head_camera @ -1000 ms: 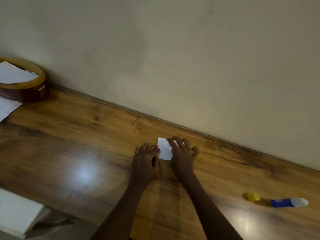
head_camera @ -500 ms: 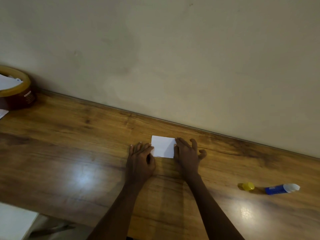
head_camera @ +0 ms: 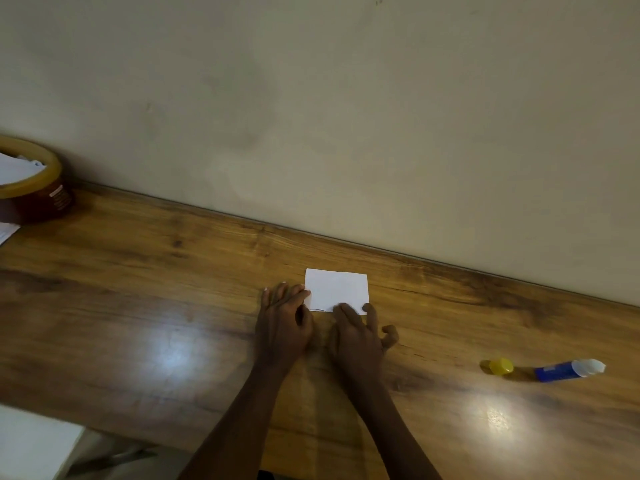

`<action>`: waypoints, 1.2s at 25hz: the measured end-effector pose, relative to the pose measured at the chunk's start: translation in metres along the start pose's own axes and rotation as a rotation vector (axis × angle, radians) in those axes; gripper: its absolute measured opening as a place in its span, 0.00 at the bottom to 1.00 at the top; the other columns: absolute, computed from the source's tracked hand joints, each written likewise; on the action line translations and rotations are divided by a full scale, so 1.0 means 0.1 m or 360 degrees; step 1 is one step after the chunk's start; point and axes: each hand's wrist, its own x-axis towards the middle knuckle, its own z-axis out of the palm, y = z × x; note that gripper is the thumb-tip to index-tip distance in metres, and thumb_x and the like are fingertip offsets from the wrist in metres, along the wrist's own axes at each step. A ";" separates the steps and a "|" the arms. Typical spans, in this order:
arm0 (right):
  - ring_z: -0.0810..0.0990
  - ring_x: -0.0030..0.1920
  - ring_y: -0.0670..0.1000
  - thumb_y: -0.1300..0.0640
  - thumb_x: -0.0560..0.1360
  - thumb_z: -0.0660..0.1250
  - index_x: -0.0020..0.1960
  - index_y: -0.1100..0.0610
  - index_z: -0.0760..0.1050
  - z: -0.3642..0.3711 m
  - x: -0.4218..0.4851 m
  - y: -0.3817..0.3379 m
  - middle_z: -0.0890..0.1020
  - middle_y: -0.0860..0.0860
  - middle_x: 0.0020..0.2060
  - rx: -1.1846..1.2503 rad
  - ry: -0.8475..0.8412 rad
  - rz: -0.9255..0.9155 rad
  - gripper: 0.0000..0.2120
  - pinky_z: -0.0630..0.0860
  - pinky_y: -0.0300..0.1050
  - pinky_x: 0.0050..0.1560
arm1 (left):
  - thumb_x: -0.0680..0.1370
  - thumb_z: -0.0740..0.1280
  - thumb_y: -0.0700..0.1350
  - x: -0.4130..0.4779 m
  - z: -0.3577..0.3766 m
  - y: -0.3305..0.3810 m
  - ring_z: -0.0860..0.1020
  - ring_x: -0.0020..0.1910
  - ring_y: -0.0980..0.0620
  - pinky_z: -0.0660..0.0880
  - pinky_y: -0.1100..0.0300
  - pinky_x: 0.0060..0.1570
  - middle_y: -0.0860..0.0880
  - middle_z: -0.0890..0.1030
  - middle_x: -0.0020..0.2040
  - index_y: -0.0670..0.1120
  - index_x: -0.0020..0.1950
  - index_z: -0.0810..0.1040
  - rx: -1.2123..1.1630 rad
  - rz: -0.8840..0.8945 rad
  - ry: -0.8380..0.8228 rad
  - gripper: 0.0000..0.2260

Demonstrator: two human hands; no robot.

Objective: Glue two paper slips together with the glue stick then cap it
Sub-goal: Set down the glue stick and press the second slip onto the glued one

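Note:
A white paper slip (head_camera: pixel 337 288) lies flat on the wooden table (head_camera: pixel 138 306) near the wall. My left hand (head_camera: pixel 284 323) rests palm down at its left edge, fingertips touching the paper. My right hand (head_camera: pixel 356 337) presses fingertips on the slip's near edge, with the outer fingers curled. Whether a second slip lies under the first cannot be seen. Far to the right lies the blue glue stick (head_camera: pixel 568 368) on its side, uncapped, its white tip pointing right. Its yellow cap (head_camera: pixel 501 366) sits just left of it.
A round brown tub with a yellow rim (head_camera: pixel 38 188) holding white paper stands at the far left by the wall. More white paper (head_camera: pixel 7 232) lies beside it. A white object (head_camera: pixel 31 445) sits below the table's near edge at bottom left.
My right hand has slid back from on top of the slip to its near edge, uncovering most of the paper. My left hand stays at the left edge.

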 end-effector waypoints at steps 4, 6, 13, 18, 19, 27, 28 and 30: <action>0.59 0.71 0.56 0.55 0.73 0.55 0.61 0.55 0.69 0.11 -0.05 -0.24 0.72 0.51 0.65 0.0105 -0.0023 -0.0141 0.17 0.51 0.60 0.63 | 0.76 0.60 0.41 0.02 0.01 -0.01 0.65 0.70 0.46 0.48 0.53 0.73 0.43 0.74 0.65 0.43 0.62 0.73 -0.0021 -0.0001 -0.0031 0.15; 0.57 0.71 0.55 0.56 0.73 0.54 0.61 0.54 0.69 0.10 -0.02 -0.21 0.72 0.50 0.65 0.0094 -0.0033 -0.0140 0.17 0.51 0.60 0.63 | 0.75 0.60 0.40 0.01 0.01 -0.01 0.65 0.70 0.45 0.48 0.53 0.73 0.43 0.75 0.65 0.43 0.62 0.73 -0.0019 0.0005 -0.0026 0.15; 0.59 0.70 0.57 0.55 0.75 0.58 0.62 0.52 0.69 0.06 0.15 -0.19 0.73 0.51 0.64 0.0053 -0.0010 -0.0222 0.15 0.51 0.59 0.61 | 0.74 0.62 0.39 0.01 0.01 -0.03 0.66 0.69 0.42 0.52 0.49 0.72 0.41 0.76 0.64 0.42 0.61 0.74 -0.0040 -0.0004 -0.0026 0.15; 0.56 0.70 0.54 0.53 0.75 0.57 0.61 0.51 0.66 0.06 0.36 -0.20 0.71 0.48 0.65 0.0035 -0.0049 -0.0159 0.14 0.51 0.59 0.61 | 0.72 0.61 0.42 0.01 0.01 -0.02 0.69 0.66 0.38 0.55 0.46 0.68 0.37 0.77 0.60 0.40 0.60 0.74 -0.0029 0.0001 0.0010 0.17; 0.56 0.70 0.54 0.53 0.75 0.57 0.62 0.51 0.65 0.06 0.38 -0.20 0.70 0.48 0.66 0.0037 -0.0058 -0.0137 0.16 0.51 0.59 0.61 | 0.73 0.61 0.41 0.01 0.01 -0.03 0.69 0.66 0.38 0.55 0.46 0.69 0.37 0.77 0.61 0.40 0.60 0.74 -0.0020 0.0010 -0.0008 0.17; 0.54 0.71 0.57 0.55 0.76 0.55 0.69 0.51 0.58 -0.05 0.51 0.11 0.64 0.49 0.71 -0.0075 0.0069 0.0187 0.21 0.52 0.63 0.65 | 0.74 0.63 0.39 0.01 0.03 -0.03 0.67 0.68 0.43 0.55 0.46 0.71 0.41 0.77 0.62 0.42 0.60 0.75 -0.0003 0.0025 0.0018 0.15; 0.54 0.71 0.57 0.55 0.77 0.54 0.68 0.52 0.59 -0.07 0.51 0.18 0.65 0.49 0.70 -0.0071 0.0123 0.0242 0.20 0.52 0.61 0.64 | 0.73 0.63 0.39 0.01 0.03 -0.03 0.68 0.67 0.42 0.56 0.46 0.71 0.41 0.78 0.61 0.42 0.59 0.75 0.0008 0.0031 0.0032 0.14; 0.54 0.71 0.56 0.55 0.77 0.55 0.68 0.52 0.60 -0.07 0.51 0.23 0.66 0.48 0.70 -0.0075 0.0134 0.0249 0.19 0.52 0.60 0.63 | 0.73 0.63 0.39 0.01 0.03 -0.03 0.69 0.67 0.42 0.56 0.46 0.70 0.41 0.78 0.60 0.42 0.58 0.75 0.0018 0.0033 0.0049 0.14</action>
